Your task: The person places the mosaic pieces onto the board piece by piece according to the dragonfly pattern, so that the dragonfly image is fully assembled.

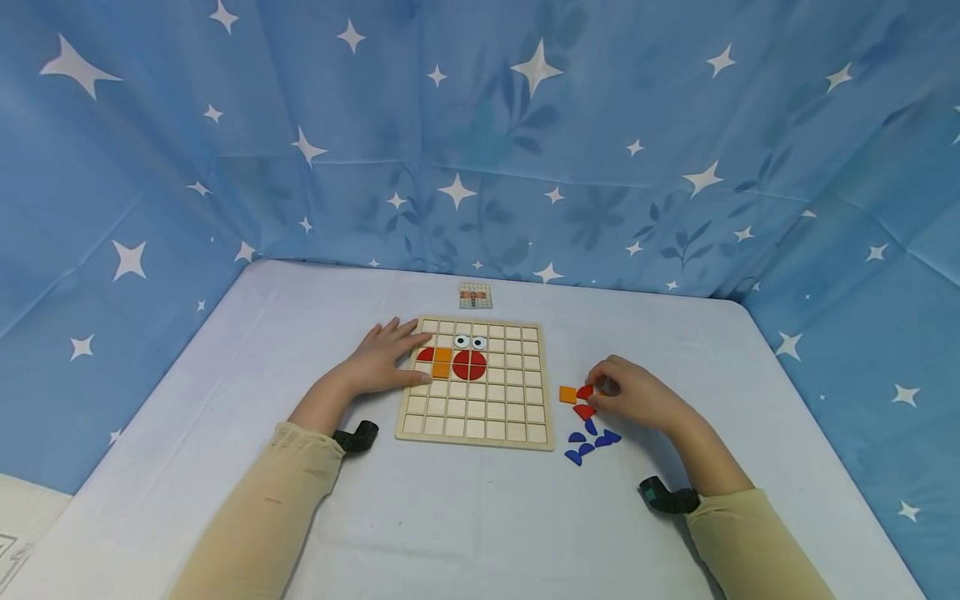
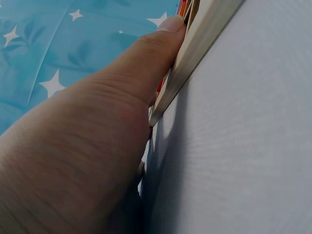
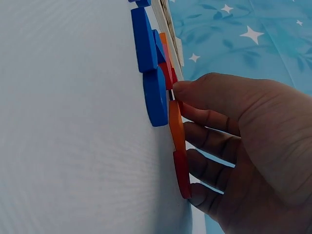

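A square wooden grid board point(image 1: 476, 429) lies on the white table. Set in its cells are two eye pieces point(image 1: 470, 342), a red circle made of quarter pieces point(image 1: 469, 365), orange squares point(image 1: 442, 363) and a red quarter-circle point(image 1: 425, 354). My left hand point(image 1: 382, 358) rests with spread fingers on the board's left edge; in the left wrist view its thumb point(image 2: 146, 58) lies over the wooden rim. Right of the board, my right hand point(image 1: 637, 393) pinches a red quarter-circle piece point(image 1: 584, 391) between thumb and index finger. Its other fingers curl beside an orange piece point(image 3: 176, 124) and a red piece point(image 3: 182, 173).
Another orange square point(image 1: 567, 394) and a red piece point(image 1: 583, 412) lie near the right hand. Several blue half-round pieces point(image 1: 587, 448) are scattered closer to me. A small pattern card point(image 1: 476, 296) lies behind the board. Blue star-patterned curtains point(image 1: 480, 217) enclose the table.
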